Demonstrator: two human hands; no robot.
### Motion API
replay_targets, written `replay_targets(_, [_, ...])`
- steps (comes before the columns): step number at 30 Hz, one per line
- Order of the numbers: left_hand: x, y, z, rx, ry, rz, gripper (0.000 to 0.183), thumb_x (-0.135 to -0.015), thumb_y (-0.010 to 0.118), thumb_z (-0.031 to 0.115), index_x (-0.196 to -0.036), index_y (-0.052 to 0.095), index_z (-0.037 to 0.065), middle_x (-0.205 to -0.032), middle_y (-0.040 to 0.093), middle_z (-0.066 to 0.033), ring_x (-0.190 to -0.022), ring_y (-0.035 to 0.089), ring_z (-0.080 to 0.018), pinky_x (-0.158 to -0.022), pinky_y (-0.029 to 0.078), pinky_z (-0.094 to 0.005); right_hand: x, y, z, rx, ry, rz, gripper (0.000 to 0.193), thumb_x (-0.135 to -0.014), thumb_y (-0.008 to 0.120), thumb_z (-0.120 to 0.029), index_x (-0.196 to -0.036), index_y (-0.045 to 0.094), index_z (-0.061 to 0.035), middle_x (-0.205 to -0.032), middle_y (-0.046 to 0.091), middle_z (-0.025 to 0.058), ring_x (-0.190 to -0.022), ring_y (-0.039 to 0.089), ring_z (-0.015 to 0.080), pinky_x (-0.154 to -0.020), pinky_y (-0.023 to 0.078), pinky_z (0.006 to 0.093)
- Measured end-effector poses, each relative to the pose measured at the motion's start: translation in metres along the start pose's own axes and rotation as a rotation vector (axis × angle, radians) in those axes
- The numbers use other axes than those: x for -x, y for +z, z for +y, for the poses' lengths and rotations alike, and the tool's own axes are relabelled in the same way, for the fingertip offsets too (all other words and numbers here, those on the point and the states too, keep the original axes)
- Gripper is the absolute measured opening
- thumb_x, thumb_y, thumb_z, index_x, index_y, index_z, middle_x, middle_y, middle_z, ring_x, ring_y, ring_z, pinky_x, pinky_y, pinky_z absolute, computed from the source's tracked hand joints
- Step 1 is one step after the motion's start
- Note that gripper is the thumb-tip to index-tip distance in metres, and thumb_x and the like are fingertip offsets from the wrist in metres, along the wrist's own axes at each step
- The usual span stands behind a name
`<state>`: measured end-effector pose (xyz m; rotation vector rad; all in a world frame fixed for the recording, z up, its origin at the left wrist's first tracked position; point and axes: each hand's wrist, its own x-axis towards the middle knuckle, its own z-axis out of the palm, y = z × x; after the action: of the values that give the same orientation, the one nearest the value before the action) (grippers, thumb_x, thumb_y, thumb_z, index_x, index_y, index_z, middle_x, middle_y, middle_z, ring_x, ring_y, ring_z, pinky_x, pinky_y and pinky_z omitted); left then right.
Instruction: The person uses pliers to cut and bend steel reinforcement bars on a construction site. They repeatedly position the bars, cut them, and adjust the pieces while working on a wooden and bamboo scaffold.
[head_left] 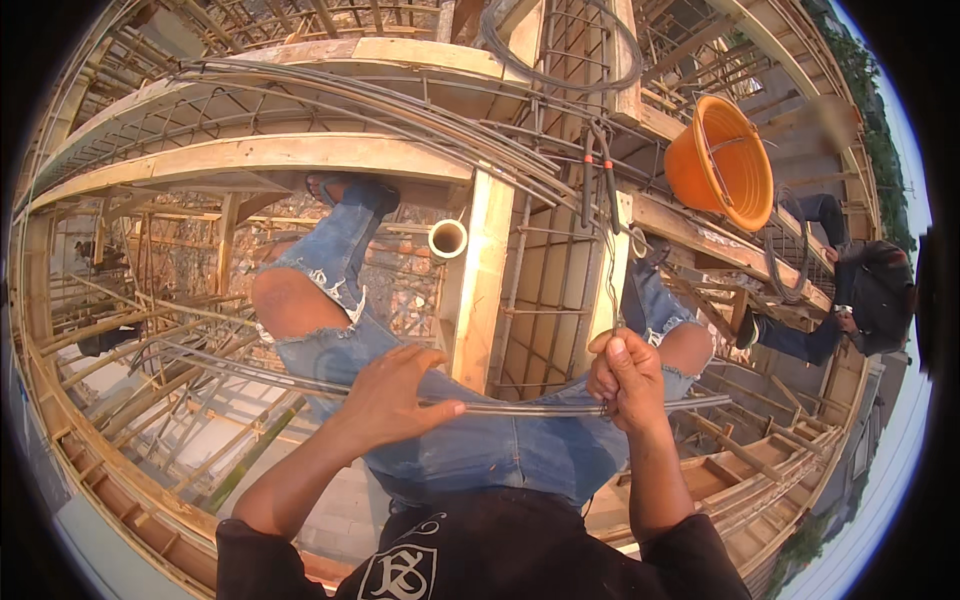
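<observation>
Head view: hands (393, 393) (630, 378) at metal rods (535, 408)

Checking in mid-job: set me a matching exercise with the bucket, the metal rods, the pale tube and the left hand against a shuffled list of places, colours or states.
Things
1. Bucket
2. Metal rods
3. Pale tube
4. Left hand

Places, colours, states
A. Stretching across the jeans
B. Fingers spread
C. Orange all over its body
D. Round opening showing, just left of an upright-looking wooden beam

Right pairs: 1-C, 2-A, 3-D, 4-B
</observation>
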<state>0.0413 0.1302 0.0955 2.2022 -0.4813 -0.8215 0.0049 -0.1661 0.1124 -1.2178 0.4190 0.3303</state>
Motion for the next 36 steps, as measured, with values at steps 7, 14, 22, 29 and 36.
replay_targets(7, [-0.025,0.047,0.024,-0.305,0.094,-0.435,0.045,-0.081,0.066,0.047,-0.087,0.064,0.002,-0.088,0.064,-0.0189,-0.084,0.062,-0.0383,-0.074,0.049,-0.0478,0.049,-0.064,-0.030,0.063,-0.227,0.381,0.030,-0.099,0.053,-0.030,-0.100,0.061,-0.0009,-0.054,0.037,-0.0035,-0.047,0.033,0.0060,-0.045,0.029,0.0236])
replay_targets(14, [-0.029,0.015,0.017,-0.200,0.056,-0.433,0.044,-0.092,0.056,0.041,-0.073,0.060,0.001,-0.069,0.059,-0.0221,-0.069,0.059,-0.0425,-0.063,0.045,-0.0482,0.092,-0.061,-0.046,0.037,-0.366,0.426,0.031,-0.099,0.052,-0.030,-0.099,0.061,-0.0002,-0.053,0.038,-0.0033,-0.045,0.033,0.0059,-0.044,0.029,0.0234])
replay_targets(22, [-0.018,-0.260,0.015,-0.559,0.318,0.903,0.050,-0.101,0.044,0.042,-0.072,0.047,0.001,-0.060,0.034,-0.0023,-0.058,0.032,-0.0123,-0.052,0.027,-0.0323,0.088,-0.051,-0.055,0.035,-0.516,0.373,0.033,-0.099,0.053,-0.033,-0.095,0.061,-0.0012,-0.050,0.037,-0.0040,-0.042,0.032,0.0045,-0.041,0.027,0.0221])
replay_targets(29, [0.156,-0.573,0.050,-0.426,0.302,2.070,0.035,-0.100,0.047,0.029,-0.095,0.065,-0.001,-0.082,0.063,-0.0068,-0.081,0.058,-0.0149,-0.077,0.047,-0.0278,0.070,-0.042,-0.054,-0.002,-0.529,0.315,0.032,-0.098,0.054,-0.033,-0.095,0.061,-0.0014,-0.050,0.038,-0.0047,-0.042,0.032,0.0046,-0.041,0.028,0.0221])
replay_targets(36, [0.186,-0.566,-0.008,0.604,0.485,1.853,0.032,-0.102,0.032,0.022,-0.087,0.050,-0.001,-0.076,0.051,-0.0136,-0.077,0.053,-0.0272,-0.085,0.045,-0.0461,0.042,-0.009,-0.077,0.054,-0.626,0.212,0.031,-0.100,0.051,-0.031,-0.097,0.061,-0.0021,-0.053,0.040,-0.0044,-0.045,0.035,0.0043,-0.043,0.028,0.0212])
